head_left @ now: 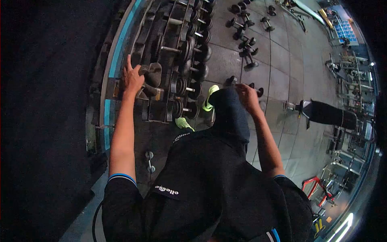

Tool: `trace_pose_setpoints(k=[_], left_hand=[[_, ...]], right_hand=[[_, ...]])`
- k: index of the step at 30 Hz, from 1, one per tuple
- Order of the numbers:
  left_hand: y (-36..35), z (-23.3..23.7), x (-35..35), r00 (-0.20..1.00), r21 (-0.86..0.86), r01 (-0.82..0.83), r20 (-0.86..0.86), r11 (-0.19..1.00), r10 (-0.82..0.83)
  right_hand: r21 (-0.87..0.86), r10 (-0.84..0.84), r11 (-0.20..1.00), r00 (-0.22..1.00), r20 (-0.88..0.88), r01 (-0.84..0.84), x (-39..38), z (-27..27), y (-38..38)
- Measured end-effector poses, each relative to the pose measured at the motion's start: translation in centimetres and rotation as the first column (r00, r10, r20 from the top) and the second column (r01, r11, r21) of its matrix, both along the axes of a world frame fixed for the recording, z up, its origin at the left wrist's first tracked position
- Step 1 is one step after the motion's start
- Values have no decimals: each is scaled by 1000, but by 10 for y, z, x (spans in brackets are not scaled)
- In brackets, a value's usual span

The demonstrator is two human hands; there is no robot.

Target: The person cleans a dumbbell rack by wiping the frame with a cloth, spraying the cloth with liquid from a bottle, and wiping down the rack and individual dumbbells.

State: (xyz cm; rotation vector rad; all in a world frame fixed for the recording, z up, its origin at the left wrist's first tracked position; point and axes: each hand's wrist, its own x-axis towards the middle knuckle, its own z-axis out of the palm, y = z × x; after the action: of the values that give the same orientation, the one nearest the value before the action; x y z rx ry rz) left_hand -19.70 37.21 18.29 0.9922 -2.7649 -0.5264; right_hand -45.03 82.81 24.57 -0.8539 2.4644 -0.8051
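My left hand [132,78] rests on the top tier of a dumbbell rack [161,60], its fingers against a large dark dumbbell head [152,74]. My right hand [247,96] is closed around the handle of a black dumbbell [243,84] held beside my raised right knee. My body in a black shirt fills the lower middle, and my yellow-green shoes [209,97] show on the floor by the rack.
The rack holds several dumbbells in rows. More dumbbells [246,48] lie scattered on the grey rubber floor beyond. A small dumbbell [150,160] lies near my left side. A black punching bag [328,113] and gym machines [350,68] stand at the right.
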Motion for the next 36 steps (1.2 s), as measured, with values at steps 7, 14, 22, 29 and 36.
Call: trace_pose_setpoints(k=[7, 14, 22, 29, 36], left_hand=[[3, 15, -7, 998, 11, -40, 50, 999, 40], [1, 14, -24, 955, 48, -264, 155, 963, 254], [4, 23, -36, 896, -72, -334, 286, 940, 340], [1, -7, -23, 875, -192, -339, 294, 921, 383], [-2, 1, -26, 858, -95, -382, 333, 919, 391]], right_hand=[[-220, 398, 904, 910, 121, -366, -30, -59, -189], [22, 632, 775, 774, -42, -632, -106, -239, -359], [327, 772, 462, 556, 309, -824, -105, -308, -477], [158, 602, 649, 629, 493, -744, -112, -368, -484], [168, 447, 679, 584, 677, -715, -112, -327, -492]])
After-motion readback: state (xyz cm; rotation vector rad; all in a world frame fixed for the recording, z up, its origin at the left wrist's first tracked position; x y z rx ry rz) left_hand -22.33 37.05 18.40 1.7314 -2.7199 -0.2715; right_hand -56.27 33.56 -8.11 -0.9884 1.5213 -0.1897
